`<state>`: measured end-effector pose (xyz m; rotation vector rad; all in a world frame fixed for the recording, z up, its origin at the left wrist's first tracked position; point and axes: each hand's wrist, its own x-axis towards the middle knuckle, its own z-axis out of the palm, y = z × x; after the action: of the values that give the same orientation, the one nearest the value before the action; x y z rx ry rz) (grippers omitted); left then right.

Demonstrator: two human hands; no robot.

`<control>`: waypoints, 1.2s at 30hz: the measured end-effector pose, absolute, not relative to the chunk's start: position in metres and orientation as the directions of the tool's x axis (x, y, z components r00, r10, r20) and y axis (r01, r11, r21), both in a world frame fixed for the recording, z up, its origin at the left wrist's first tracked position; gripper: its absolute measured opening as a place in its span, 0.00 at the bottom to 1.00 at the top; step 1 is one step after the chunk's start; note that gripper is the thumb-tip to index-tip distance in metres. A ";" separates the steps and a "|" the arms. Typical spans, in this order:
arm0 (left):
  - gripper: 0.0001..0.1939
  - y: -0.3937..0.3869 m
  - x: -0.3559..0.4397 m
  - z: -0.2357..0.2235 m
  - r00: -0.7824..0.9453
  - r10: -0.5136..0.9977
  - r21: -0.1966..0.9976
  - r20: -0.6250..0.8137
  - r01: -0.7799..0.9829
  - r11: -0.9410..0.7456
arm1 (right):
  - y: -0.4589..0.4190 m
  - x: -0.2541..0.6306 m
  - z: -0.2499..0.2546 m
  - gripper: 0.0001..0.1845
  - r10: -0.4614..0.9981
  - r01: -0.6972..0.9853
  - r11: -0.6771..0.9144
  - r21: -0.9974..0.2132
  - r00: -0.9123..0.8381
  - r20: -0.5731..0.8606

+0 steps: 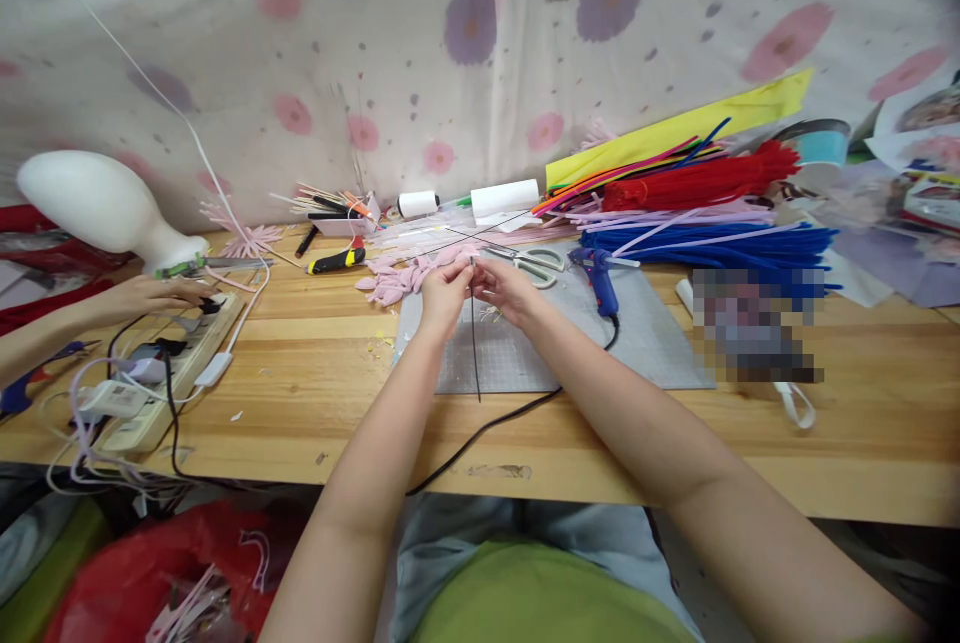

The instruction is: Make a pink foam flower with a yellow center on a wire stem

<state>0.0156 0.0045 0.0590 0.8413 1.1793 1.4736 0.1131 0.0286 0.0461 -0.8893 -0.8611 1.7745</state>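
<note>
At the near part of the grey cutting mat (637,353), my left hand (445,291) and my right hand (506,291) meet with fingertips pinched together. Between them is the top of a thin dark wire (475,348), which hangs down over the mat. Fluffy pink pipe-cleaner pieces (394,281) lie just left of and behind my left hand. Scissors (541,265) rest behind my right hand. To its right lies a blue glue gun (600,283) on the mat. The small part at my fingertips is too tiny to make out.
Another person's hand (176,293) reaches onto a power strip (150,423) at left. A white foam head (105,208) stands behind it. Blue pipe cleaners (720,253) and red pipe cleaners (697,185) lie at right. A black cord (487,433) crosses the table front.
</note>
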 end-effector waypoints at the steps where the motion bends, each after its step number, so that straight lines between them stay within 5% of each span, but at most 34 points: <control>1: 0.03 0.005 0.016 0.058 -0.238 0.969 0.961 -0.071 -0.278 0.002 | 0.029 0.112 0.046 0.12 0.938 -0.435 -0.298 -0.850 -0.296 -0.178; 25: 0.08 0.014 0.014 0.038 -0.427 0.889 0.985 0.166 0.036 -0.167 | 0.031 0.087 0.043 0.09 0.968 -0.571 -0.252 -0.781 -0.146 -0.205; 36: 0.09 0.010 0.017 0.039 -0.440 0.873 0.977 0.211 0.115 -0.178 | 0.028 0.103 0.036 0.10 0.942 -0.581 -0.299 -0.757 -0.307 -0.137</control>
<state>0.0174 0.0104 0.0389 1.1572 1.5043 1.6764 0.1027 0.0282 0.0360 -0.7171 -0.7315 1.8053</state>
